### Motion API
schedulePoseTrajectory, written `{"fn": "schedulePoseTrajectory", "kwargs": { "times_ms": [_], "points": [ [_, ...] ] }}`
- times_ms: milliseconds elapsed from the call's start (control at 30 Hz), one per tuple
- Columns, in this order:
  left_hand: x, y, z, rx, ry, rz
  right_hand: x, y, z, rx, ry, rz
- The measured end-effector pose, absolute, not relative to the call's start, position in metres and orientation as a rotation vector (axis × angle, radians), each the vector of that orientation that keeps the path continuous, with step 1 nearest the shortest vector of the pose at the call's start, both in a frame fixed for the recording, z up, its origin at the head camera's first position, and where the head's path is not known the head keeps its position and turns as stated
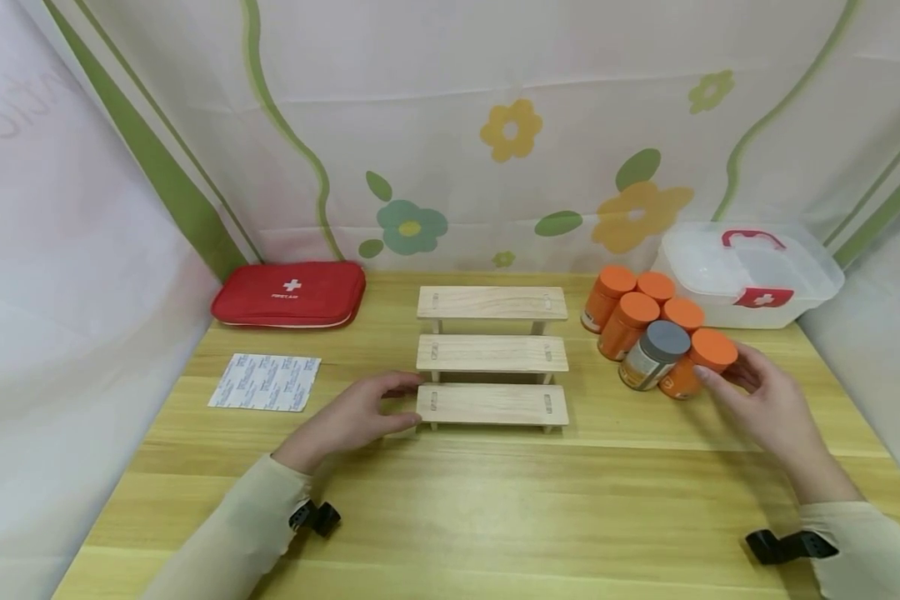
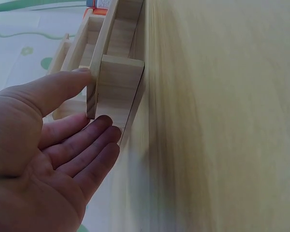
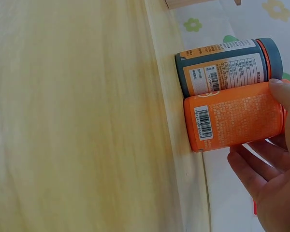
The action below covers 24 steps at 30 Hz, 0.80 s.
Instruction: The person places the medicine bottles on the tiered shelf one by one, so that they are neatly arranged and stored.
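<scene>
A three-tier wooden step rack point(image 1: 492, 403) stands mid-table. My left hand point(image 1: 360, 412) holds the left end of its lowest step, thumb at the front and fingers toward the back. In the left wrist view, the thumb point(image 2: 70, 87) lies against the board's edge. To the right, several orange-lidded bottles cluster around one grey-lidded bottle point(image 1: 648, 362). My right hand point(image 1: 768, 404) grips the nearest orange bottle point(image 3: 234, 118), with its thumb by the lid and fingers along the far side. That bottle stands upright on the table, touching the grey-lidded one.
A red first-aid pouch point(image 1: 288, 296) lies at the back left, with a blister-like sheet of white and blue packets point(image 1: 265, 382) in front of it. Behind the bottles stands a translucent first-aid box point(image 1: 750, 271) with a red handle. A flowered curtain point(image 1: 435, 150) hangs behind the table point(image 1: 480, 517).
</scene>
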State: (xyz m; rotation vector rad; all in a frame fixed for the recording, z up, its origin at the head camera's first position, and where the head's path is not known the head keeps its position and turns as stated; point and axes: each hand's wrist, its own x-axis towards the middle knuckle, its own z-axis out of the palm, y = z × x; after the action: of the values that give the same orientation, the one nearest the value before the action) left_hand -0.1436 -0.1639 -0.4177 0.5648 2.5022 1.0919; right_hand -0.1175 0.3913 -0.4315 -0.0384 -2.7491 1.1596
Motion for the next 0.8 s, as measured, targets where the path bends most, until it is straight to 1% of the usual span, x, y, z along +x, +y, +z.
{"fn": "schedulePoseTrajectory", "kwargs": {
  "times_ms": [567, 800],
  "points": [
    [-0.1434, -0.1636, -0.4198, 0.588, 2.507, 1.081, -0.1165, 0.3891, -0.4302, -0.087, -2.741, 1.152],
    [-0.1428, -0.1622, -0.4202, 0.56, 2.502, 1.082, -0.1153, 0.3892, -0.428, -0.114, -2.74, 1.129]
  ]
}}
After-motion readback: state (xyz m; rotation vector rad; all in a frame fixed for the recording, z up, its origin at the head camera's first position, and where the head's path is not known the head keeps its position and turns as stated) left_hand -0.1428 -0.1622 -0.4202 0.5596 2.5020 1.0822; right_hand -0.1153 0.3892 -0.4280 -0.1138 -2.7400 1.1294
